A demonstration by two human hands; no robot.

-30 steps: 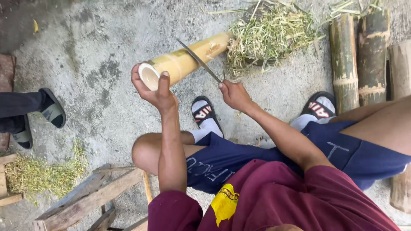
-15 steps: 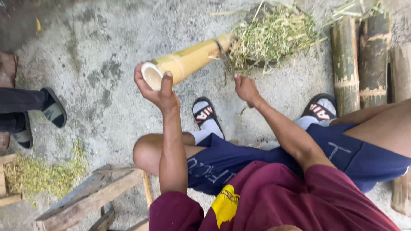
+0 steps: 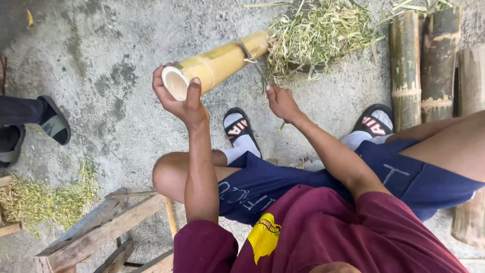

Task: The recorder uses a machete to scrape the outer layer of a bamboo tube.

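Left hand: grip wrapped round the cut end of a peeled bamboo section, thumb over the rim, pole tilted, far end in the shavings. Right hand: grip curled shut, just below the pole; contents cannot be told. Green bamboo poles stand right.

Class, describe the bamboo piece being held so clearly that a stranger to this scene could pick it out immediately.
Start at the heap of green shavings on the concrete floor. A bamboo section slants down-left from it, its hollow cut end cupped by the left hand. Unlike the dark green bamboo poles lying at right, it is pale yellow and raised.
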